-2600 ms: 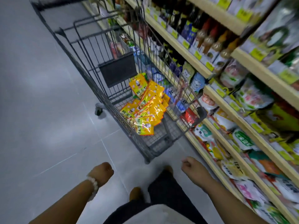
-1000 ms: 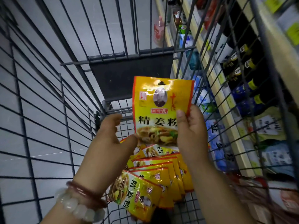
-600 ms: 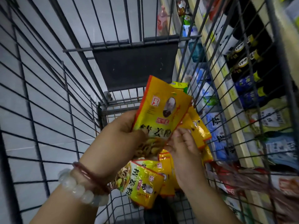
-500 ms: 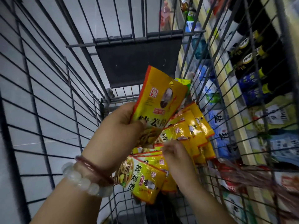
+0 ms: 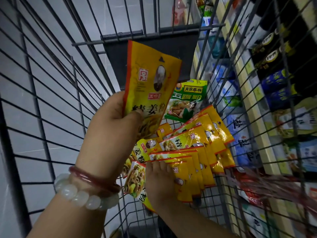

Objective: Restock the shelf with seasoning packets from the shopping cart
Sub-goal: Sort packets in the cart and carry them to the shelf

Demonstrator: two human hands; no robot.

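The left hand [image 5: 118,127] is pinching a yellow foil seasoning packet with red edging [image 5: 151,86] between thumb and fingers at centre frame; its long axis is running near upright, top edge tilting toward the upper right. The right hand [image 5: 161,184] is reaching into the fanned pile of yellow packets [image 5: 193,152] at lower centre, fingers hidden beneath them, so its grip is not determinable. Both are sitting inside the grey wire shopping cart [image 5: 56,93].
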